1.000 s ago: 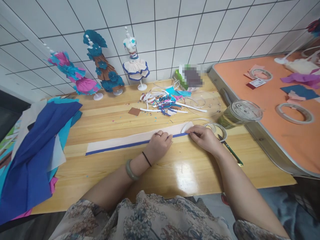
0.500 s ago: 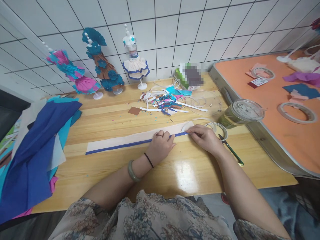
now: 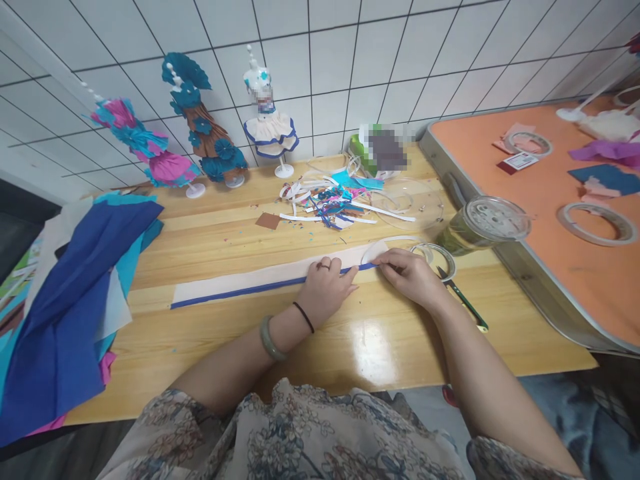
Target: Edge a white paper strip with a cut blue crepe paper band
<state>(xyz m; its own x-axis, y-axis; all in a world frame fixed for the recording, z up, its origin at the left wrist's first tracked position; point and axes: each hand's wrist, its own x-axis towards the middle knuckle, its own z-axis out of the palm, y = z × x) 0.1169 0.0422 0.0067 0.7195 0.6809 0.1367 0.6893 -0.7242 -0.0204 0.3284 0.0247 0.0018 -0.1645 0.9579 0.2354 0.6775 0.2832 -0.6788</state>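
A long pale strip of crepe-like paper (image 3: 240,280) lies across the wooden table, its near edge bordered by a narrow blue strip (image 3: 235,295). My left hand (image 3: 327,287) rests on this edge, index finger and thumb stretched to the right and apart, the other fingers partly bent. At the strip's right end, my right hand (image 3: 413,277) is closed, with thumb and index finger pinched on the blue strip. A thin white band curls up beside those fingertips. Just right of my right hand lie a roll of tape (image 3: 447,262) and green-handled scissors (image 3: 467,303).
Paper scraps (image 3: 340,200) are heaped behind the strip. Three dressed figures stand along the tiled wall, one in a white dress (image 3: 273,133). Blue crepe paper (image 3: 75,300) is piled at left. A lidded clear cup (image 3: 487,223) stands near the orange table (image 3: 500,140).
My left hand has slid slightly to the right along the blue edge. My right hand stays at the strip's right end.
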